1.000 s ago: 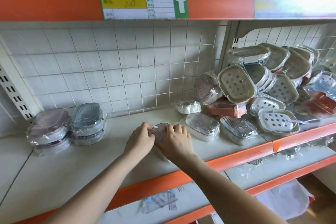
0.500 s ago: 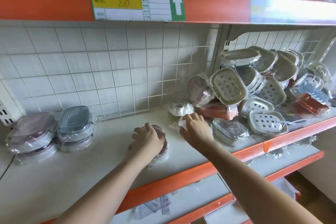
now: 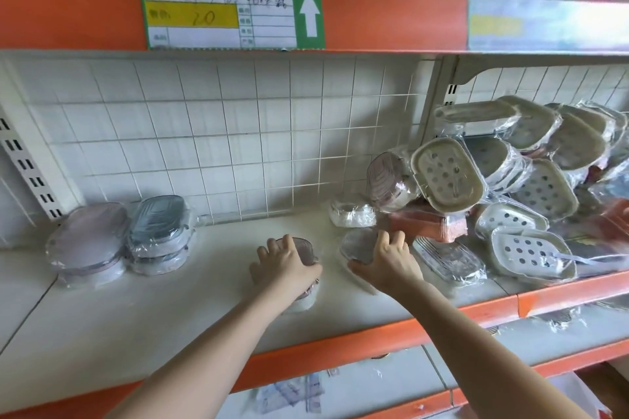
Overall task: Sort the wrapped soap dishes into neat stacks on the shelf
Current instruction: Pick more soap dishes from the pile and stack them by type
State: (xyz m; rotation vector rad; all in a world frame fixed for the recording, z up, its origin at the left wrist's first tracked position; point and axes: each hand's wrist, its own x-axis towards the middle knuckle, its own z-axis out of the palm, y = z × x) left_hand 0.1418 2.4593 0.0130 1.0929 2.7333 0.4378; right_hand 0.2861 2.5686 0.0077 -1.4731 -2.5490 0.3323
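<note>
My left hand [image 3: 284, 265] grips a wrapped pink soap dish [image 3: 304, 250] on the white shelf [image 3: 102, 316], fingers curled over its top. My right hand [image 3: 388, 260] grips another wrapped pink dish [image 3: 359, 243] just to the right, lifting its near edge. Two neat stacks stand at the far left: pink dishes [image 3: 86, 243] and blue-grey dishes [image 3: 158, 224]. A jumbled pile of wrapped dishes [image 3: 510, 194] fills the right of the shelf.
A wrapped clear dish [image 3: 449, 260] lies right of my right hand, a small white one [image 3: 352, 213] behind it. The orange shelf lip [image 3: 340, 347] runs along the front. Above hangs an orange shelf with a price label [image 3: 218, 13]. Lower shelves hold loose plastic bags [image 3: 289, 391].
My right hand left the dish both hands held and reached right to grip a second pink dish. My left hand kept the first one. The view shifted right.
</note>
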